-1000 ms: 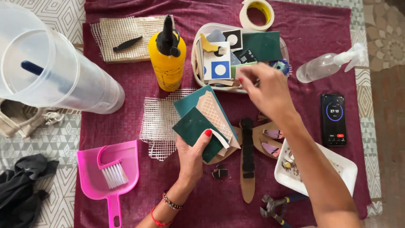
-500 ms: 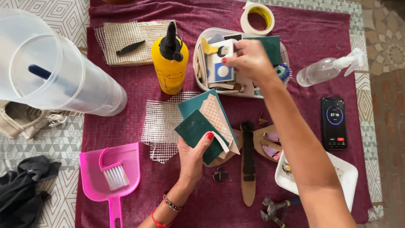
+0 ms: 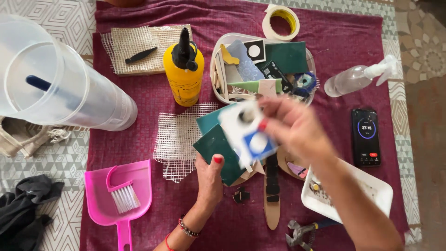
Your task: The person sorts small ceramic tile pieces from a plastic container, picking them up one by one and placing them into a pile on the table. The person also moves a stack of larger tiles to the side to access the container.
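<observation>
— Holding what? The right hand [image 3: 297, 128] pinches a white-and-blue tile [image 3: 246, 135], blurred, above the dark green tile [image 3: 218, 148] clamped by the left hand [image 3: 209, 179].

— Likely matching pieces; placing it calls for steady alignment.

Centre of frame: right hand [image 3: 297, 128], motion-blurred, pinching a white and blue tile piece [image 3: 248, 135]; just below it, left hand [image 3: 210, 179] holding dark green tiles [image 3: 216, 146] over white mesh [image 3: 179, 137] on a maroon cloth [image 3: 353, 32]. Upper centre: yellow glue bottle [image 3: 184, 74], clear tray of tile pieces [image 3: 265, 67], tape roll [image 3: 281, 21]. Lower left: pink dustpan with brush [image 3: 118, 195]; right edge: phone [image 3: 366, 135], spray bottle [image 3: 357, 79].
</observation>
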